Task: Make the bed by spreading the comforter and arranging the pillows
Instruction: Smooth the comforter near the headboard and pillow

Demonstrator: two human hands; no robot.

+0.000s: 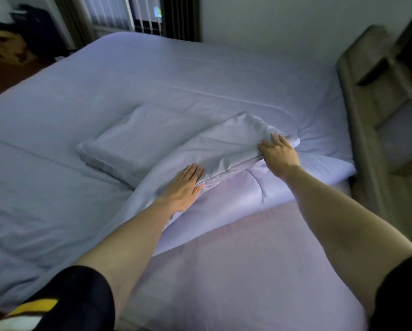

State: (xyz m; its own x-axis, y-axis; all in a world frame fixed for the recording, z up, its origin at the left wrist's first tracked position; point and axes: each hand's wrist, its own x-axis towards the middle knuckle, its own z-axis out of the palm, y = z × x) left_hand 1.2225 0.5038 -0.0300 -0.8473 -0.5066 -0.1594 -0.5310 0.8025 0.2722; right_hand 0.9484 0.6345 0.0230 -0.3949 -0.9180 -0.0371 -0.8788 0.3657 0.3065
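Meanwhile both flat, straight-fingered hands, left hand [184, 187] and right hand [278, 155], press the near pillow [224, 149], beside a second pillow [138, 137], with the headboard [367, 111] right.

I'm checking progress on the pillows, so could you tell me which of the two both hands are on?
The nearer, right-hand pillow, tilted on the comforter's folded edge, with the left hand and right hand on it. The other pillow lies flat, untouched.
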